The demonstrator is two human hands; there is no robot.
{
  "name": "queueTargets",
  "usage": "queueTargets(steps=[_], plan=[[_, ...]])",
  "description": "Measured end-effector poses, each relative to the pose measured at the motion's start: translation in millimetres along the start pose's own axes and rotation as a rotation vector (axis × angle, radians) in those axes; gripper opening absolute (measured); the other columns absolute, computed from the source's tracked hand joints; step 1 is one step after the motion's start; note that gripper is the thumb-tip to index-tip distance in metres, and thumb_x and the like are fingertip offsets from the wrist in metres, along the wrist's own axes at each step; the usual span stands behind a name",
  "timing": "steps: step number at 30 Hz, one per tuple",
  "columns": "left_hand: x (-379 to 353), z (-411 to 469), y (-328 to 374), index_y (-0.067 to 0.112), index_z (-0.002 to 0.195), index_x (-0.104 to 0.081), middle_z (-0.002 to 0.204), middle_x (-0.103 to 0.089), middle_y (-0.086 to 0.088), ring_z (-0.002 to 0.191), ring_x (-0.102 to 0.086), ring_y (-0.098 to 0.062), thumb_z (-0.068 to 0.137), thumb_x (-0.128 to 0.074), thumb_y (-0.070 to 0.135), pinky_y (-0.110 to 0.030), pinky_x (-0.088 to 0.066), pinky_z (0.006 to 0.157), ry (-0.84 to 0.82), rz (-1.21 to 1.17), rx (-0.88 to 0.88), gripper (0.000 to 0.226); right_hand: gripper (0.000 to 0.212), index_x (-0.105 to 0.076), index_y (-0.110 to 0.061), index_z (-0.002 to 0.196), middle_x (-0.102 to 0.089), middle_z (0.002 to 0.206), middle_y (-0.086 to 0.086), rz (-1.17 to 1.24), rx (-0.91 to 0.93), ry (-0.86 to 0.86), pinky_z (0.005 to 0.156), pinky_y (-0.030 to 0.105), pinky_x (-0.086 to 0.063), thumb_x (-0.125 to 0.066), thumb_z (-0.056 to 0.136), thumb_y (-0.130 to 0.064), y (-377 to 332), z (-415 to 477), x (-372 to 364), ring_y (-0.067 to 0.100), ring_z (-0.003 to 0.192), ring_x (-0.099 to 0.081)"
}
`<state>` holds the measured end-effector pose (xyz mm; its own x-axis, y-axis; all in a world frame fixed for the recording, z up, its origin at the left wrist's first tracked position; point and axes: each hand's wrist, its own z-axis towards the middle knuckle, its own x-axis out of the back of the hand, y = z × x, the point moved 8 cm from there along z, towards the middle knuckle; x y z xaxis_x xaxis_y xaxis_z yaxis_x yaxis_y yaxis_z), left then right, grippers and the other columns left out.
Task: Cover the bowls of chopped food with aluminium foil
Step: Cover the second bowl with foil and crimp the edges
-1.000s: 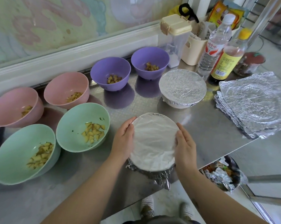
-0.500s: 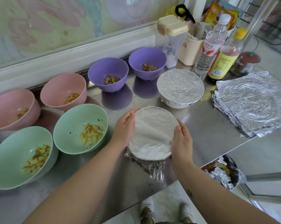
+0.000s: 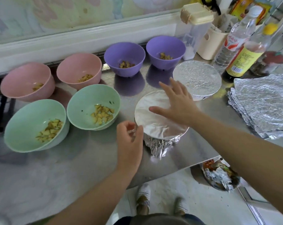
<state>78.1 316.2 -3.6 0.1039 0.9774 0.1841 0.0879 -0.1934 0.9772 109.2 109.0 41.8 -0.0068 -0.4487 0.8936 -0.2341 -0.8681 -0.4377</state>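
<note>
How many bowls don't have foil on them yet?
6. Left pink bowl and right pink bowl at back left; left purple bowl and right purple bowl back middle; left green bowl and right green bowl nearest, left. None looks hidden.

a bare steel table (image 3: 72, 168) fills the left and centre of the frame. on it stand a green bowl (image 3: 23, 120) at lower left, a second green bowl (image 3: 88, 98) just right of it, and two pink bowls (image 3: 23, 75) above them. two purple bowls (image 3: 124, 51) sit at upper centre. a near foil-covered bowl (image 3: 153, 127) and a far foil-covered bowl (image 3: 197, 78) sit centre right. a stack of foil sheets (image 3: 264, 104) lies at the right edge, with a clear bottle (image 3: 235, 39) and a lidded container (image 3: 194, 30) at upper right.
</note>
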Motion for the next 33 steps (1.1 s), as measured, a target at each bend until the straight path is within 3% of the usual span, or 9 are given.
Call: queueTargets(steps=[4, 7, 10, 15, 17, 20, 23, 29, 33], plan=[[-17.1, -30.1, -18.8, 0.019, 0.109, -0.044, 0.11, -0.057, -0.008, 0.088, -0.064, 0.0, 0.07, -0.078, 0.052, -0.017, -0.053, 0.075, -0.15, -0.096, 0.115, 0.061, 0.139, 0.006, -0.041, 0.16, 0.018, 0.169, 0.002, -0.227, 0.015, -0.187, 0.121, 0.066, 0.004, -0.042, 0.047, -0.107, -1.9, 6.6, -33.2, 0.028, 0.156, 0.016], [-28.4, -35.9, -33.8, 0.038, 0.104, -0.037, 0.122, -0.051, -0.014, 0.106, -0.064, -0.016, 0.059, -0.084, 0.065, -0.034, -0.058, 0.087, -0.224, -0.025, 0.13, 0.071, 0.149, 0.015, -0.038, 0.158, 0.024, 0.168, 0.006, -0.314, 0.013, -0.242, 0.118, 0.071, 0.005, -0.038, 0.039, -0.11, 0.5, 6.1, -43.5, 0.032, 0.154, 0.022], [-38.4, -40.3, -41.3, 0.04, 0.103, -0.031, 0.123, -0.048, -0.012, 0.109, -0.062, -0.021, 0.057, -0.083, 0.07, -0.037, -0.057, 0.087, -0.23, 0.046, 0.127, 0.076, 0.15, 0.018, -0.038, 0.158, 0.027, 0.166, 0.008, -0.301, -0.004, -0.274, 0.115, 0.074, 0.007, -0.043, 0.04, -0.109, 0.1, 7.4, -43.0, 0.035, 0.152, 0.025], [-49.7, -43.1, -34.9, 0.036, 0.1, -0.028, 0.117, -0.043, -0.006, 0.103, -0.057, -0.02, 0.062, -0.076, 0.051, -0.035, -0.053, 0.084, -0.099, 0.127, 0.074, 0.063, 0.149, 0.02, -0.04, 0.157, 0.032, 0.164, 0.011, -0.318, 0.008, -0.297, 0.11, 0.078, 0.012, -0.043, 0.04, -0.108, -8.3, 4.4, -48.7, 0.038, 0.15, 0.029], [-51.8, -41.8, -32.5, 0.028, 0.102, -0.03, 0.114, -0.04, -0.003, 0.099, -0.055, -0.019, 0.069, -0.079, 0.035, -0.031, -0.051, 0.083, -0.053, 0.14, 0.058, 0.06, 0.149, 0.02, -0.041, 0.156, 0.033, 0.163, 0.011, -0.327, 0.009, -0.308, 0.109, 0.08, 0.011, -0.044, 0.04, -0.108, -10.3, 4.1, -51.4, 0.039, 0.15, 0.029], [-49.6, -43.4, -26.1, 0.021, 0.103, -0.032, 0.109, -0.036, 0.002, 0.092, -0.051, 0.0, 0.077, -0.078, 0.007, -0.013, -0.042, 0.077, 0.004, 0.145, 0.004, 0.055, 0.151, 0.021, -0.041, 0.156, 0.035, 0.163, 0.012, -0.334, -0.01, -0.334, 0.108, 0.081, 0.011, -0.048, 0.04, -0.107, -9.9, 6.5, -52.2, 0.04, 0.15, 0.029], [-45.1, -49.4, -18.9, 0.017, 0.104, -0.035, 0.111, -0.037, -0.002, 0.089, -0.047, 0.014, 0.079, -0.075, -0.003, -0.003, -0.039, 0.073, 0.026, 0.162, -0.089, 0.052, 0.151, 0.022, -0.041, 0.156, 0.035, 0.162, 0.012, -0.333, -0.005, -0.346, 0.108, 0.081, 0.009, -0.047, 0.039, -0.108, -10.2, 7.1, -52.9, 0.039, 0.15, 0.03], [-38.7, -50.4, -10.9, 0.026, 0.09, -0.046, 0.101, -0.042, 0.002, 0.084, -0.048, -0.004, 0.077, -0.075, -0.004, -0.009, -0.041, 0.071, 0.031, 0.239, -0.287, 0.043, 0.153, 0.022, -0.041, 0.156, 0.035, 0.162, 0.012, -0.32, 0.003, -0.336, 0.108, 0.081, 0.008, -0.045, 0.037, -0.109, -8.9, 8.4, -53.8, 0.039, 0.15, 0.03], [-33.0, -44.8, -12.1, 0.019, 0.091, -0.065, 0.104, -0.051, 0.003, 0.08, -0.057, -0.011, 0.083, -0.079, 0.012, -0.018, -0.05, 0.069, -0.005, 0.246, -0.306, 0.018, 0.153, 0.022, -0.041, 0.156, 0.034, 0.163, 0.012, -0.318, 0.004, -0.336, 0.109, 0.081, 0.008, -0.045, 0.037, -0.109, -9.7, 7.6, -54.8, 0.039, 0.15, 0.03]])
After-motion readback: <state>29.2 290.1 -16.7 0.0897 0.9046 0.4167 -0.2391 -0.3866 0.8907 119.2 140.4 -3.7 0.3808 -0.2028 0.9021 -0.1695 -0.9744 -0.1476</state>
